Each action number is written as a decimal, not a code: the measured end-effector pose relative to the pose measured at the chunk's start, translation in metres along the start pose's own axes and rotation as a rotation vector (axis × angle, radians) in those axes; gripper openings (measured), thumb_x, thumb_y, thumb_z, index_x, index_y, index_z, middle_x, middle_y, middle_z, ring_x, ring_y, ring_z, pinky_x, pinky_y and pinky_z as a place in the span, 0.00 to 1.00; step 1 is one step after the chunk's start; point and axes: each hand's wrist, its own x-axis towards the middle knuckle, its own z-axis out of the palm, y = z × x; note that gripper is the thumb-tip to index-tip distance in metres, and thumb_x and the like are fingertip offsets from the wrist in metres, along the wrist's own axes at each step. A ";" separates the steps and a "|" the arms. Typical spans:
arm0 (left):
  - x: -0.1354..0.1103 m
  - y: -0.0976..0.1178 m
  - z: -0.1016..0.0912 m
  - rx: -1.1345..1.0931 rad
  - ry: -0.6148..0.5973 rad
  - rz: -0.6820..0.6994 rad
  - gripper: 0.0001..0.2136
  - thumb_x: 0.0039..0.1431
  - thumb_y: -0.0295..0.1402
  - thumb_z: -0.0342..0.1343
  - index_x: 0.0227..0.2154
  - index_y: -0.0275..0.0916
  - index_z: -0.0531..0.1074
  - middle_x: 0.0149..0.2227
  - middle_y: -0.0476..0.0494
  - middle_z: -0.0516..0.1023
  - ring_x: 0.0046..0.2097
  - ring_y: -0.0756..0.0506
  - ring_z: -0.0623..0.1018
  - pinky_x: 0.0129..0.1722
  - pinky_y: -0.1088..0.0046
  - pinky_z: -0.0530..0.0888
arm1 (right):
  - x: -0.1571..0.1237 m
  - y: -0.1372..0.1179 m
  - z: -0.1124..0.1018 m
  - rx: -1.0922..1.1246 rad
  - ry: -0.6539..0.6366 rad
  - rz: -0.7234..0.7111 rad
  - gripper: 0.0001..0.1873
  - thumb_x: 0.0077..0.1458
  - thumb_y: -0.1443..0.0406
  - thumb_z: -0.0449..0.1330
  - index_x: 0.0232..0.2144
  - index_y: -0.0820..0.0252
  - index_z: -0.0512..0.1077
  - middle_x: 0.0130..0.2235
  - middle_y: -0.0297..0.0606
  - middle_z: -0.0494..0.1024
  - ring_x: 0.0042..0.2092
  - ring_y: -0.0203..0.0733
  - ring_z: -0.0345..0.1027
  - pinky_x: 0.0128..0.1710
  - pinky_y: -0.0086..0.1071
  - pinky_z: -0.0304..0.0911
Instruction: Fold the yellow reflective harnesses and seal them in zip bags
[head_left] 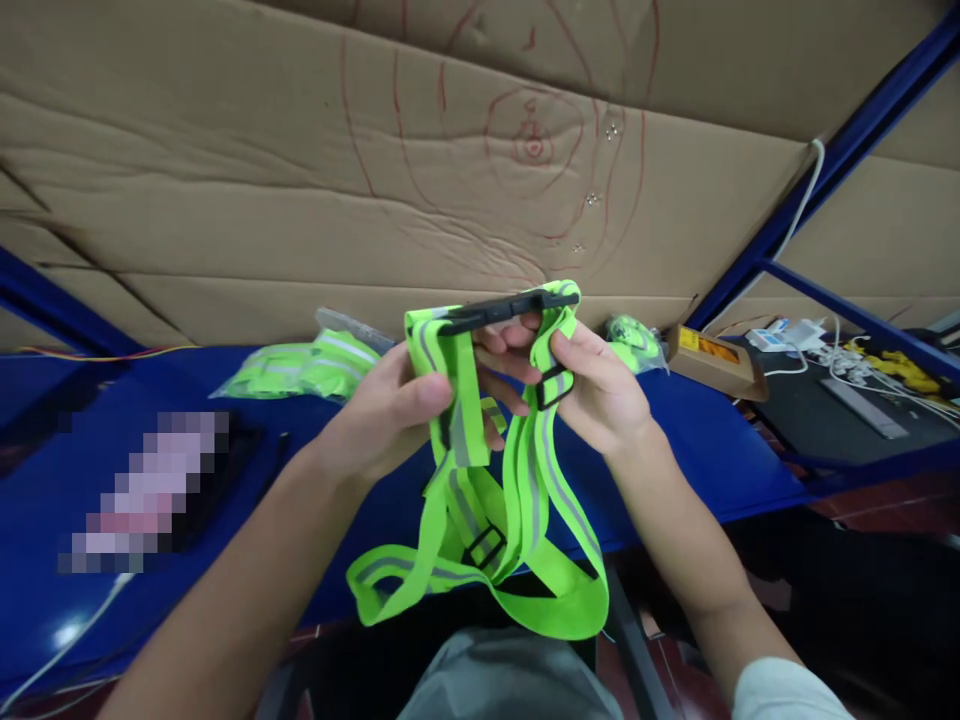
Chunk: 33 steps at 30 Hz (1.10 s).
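Observation:
My left hand (394, 410) and my right hand (592, 385) hold up a neon green reflective strap harness (480, 500) with grey stripes, over the near edge of a blue table (112, 480). The left hand pinches a folded strap. The right hand's fingers grip another strap at a black slider buckle (553, 385). A long black plastic buckle (510, 307) runs across the top between both hands. Loops of strap hang down toward my lap, with a second black slider (486, 545) low in the middle.
Bagged green harnesses (300, 368) lie on the table at the back left, and another bag (637, 342) at the back right. A small cardboard box (712, 360) sits beside it. Cardboard sheets (375, 180) line the wall. White cables and a power strip (840, 370) lie at right.

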 end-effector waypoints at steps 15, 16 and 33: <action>0.014 -0.121 -0.057 0.246 0.575 -0.111 0.23 0.32 0.34 0.81 0.36 0.34 0.85 0.32 0.47 0.84 0.35 0.46 0.78 0.39 0.72 0.74 | 0.026 0.104 -0.058 -0.510 0.151 -0.088 0.16 0.54 0.51 0.69 0.39 0.54 0.84 0.51 0.37 0.83 0.55 0.48 0.75 0.63 0.45 0.64; 0.013 -0.121 -0.058 0.238 0.580 -0.099 0.23 0.33 0.35 0.81 0.36 0.34 0.85 0.33 0.47 0.84 0.36 0.46 0.78 0.41 0.72 0.75 | 0.025 0.100 -0.060 -0.566 0.116 -0.105 0.17 0.54 0.51 0.69 0.41 0.53 0.84 0.53 0.38 0.82 0.57 0.48 0.73 0.63 0.45 0.63; -0.005 -0.070 -0.009 -0.400 0.016 -0.249 0.23 0.47 0.37 0.76 0.48 0.40 0.82 0.48 0.37 0.86 0.53 0.29 0.83 0.54 0.48 0.80 | 0.014 -0.008 0.008 -0.684 -0.037 -0.120 0.17 0.54 0.57 0.72 0.45 0.57 0.83 0.41 0.36 0.85 0.39 0.41 0.79 0.40 0.34 0.76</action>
